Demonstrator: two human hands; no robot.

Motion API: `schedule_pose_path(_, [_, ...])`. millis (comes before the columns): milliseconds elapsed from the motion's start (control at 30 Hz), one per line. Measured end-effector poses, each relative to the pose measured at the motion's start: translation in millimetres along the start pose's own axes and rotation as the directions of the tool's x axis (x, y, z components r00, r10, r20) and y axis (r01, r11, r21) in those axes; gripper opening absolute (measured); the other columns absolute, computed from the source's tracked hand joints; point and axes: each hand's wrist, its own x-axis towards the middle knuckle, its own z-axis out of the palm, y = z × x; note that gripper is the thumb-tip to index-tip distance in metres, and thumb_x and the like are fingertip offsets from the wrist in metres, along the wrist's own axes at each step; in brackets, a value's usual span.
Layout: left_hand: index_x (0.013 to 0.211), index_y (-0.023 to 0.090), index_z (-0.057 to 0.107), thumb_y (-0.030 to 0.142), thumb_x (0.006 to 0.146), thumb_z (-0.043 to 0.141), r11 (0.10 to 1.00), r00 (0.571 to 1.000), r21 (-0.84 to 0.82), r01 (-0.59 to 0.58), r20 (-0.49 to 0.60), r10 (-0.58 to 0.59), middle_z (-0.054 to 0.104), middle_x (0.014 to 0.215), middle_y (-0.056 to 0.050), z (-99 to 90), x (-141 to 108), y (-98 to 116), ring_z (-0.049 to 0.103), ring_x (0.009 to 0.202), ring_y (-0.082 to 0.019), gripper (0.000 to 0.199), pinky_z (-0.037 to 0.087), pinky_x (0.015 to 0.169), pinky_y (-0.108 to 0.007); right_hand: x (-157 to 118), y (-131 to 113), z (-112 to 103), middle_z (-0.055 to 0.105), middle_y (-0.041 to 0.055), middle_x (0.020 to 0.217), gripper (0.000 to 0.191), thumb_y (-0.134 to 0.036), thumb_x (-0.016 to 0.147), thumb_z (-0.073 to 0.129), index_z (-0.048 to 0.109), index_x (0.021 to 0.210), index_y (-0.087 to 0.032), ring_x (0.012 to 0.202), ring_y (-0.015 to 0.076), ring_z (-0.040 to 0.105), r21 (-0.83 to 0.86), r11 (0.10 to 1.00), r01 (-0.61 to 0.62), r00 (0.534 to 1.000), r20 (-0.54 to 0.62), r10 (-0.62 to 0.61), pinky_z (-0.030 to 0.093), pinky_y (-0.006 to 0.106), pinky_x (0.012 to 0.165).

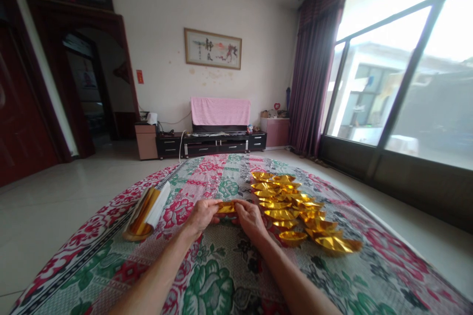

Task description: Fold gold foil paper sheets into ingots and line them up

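Note:
Between my two hands is a small folded piece of gold foil paper (226, 207), held level above the patterned cloth. My left hand (203, 215) grips its left end, thumb on top. The right end is pinched by my right hand (250, 217). Several boat-shaped gold foil pieces (281, 214) stand in rows on the cloth, just right of my right hand. A stack of gold foil sheets (147, 210) with white paper beside it lies to the left of my left hand.
A flowered cloth (210, 285) covers the round table. Beyond it stand a low black cabinet (216, 145) and a screen under a pink cloth (220, 110). Large windows (380, 83) and a purple curtain (314, 59) are on the right.

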Motion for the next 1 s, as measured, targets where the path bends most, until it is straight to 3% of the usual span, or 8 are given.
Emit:
schedule_pose_path(233, [0.108, 0.008, 0.063, 0.012, 0.078, 0.050, 1.000, 1.000, -0.014, 0.014, -0.026, -0.014, 0.071, 0.084, -0.010, 0.6, 1.7, -0.3, 0.066, 0.062, -0.013, 0.032, 0.044, 0.048, -0.015, -0.6, -1.3, 0.5, 0.069, 0.0042, 0.079, 0.042, -0.039, 0.074, 0.046, 0.068, 0.101, -0.013, 0.061, 0.0157, 0.064, -0.010, 1.000, 0.010, 1.000, 0.004, -0.010, 0.051, 0.022, 0.050])
schedule_pose_path(600, [0.101, 0.012, 0.067, 0.015, 0.076, 0.053, 0.999, 0.997, 0.034, -0.006, 0.075, 0.004, 0.071, 0.085, -0.009, -4.7, 0.9, -2.6, 0.065, 0.065, -0.012, 0.029, 0.044, 0.048, -0.014, -0.2, -0.1, 0.4, 0.069, 0.0043, 0.079, 0.042, -0.038, 0.075, 0.045, 0.067, 0.101, -0.013, 0.058, 0.0149, 0.062, -0.033, 0.999, 0.025, 1.000, 0.000, -0.025, 0.051, 0.022, 0.049])
schedule_pose_path(1000, [0.109, 0.008, 0.062, 0.009, 0.077, 0.049, 0.998, 0.998, -0.048, 0.035, -0.055, -0.038, 0.071, 0.081, -0.009, 1.5, 1.9, -1.5, 0.065, 0.061, -0.012, 0.034, 0.045, 0.045, -0.014, -1.2, -1.3, 0.3, 0.069, 0.0043, 0.079, 0.041, -0.038, 0.076, 0.045, 0.067, 0.100, -0.013, 0.060, 0.0150, 0.063, -0.065, 0.997, 0.046, 0.999, 0.007, -0.046, 0.051, 0.022, 0.051])
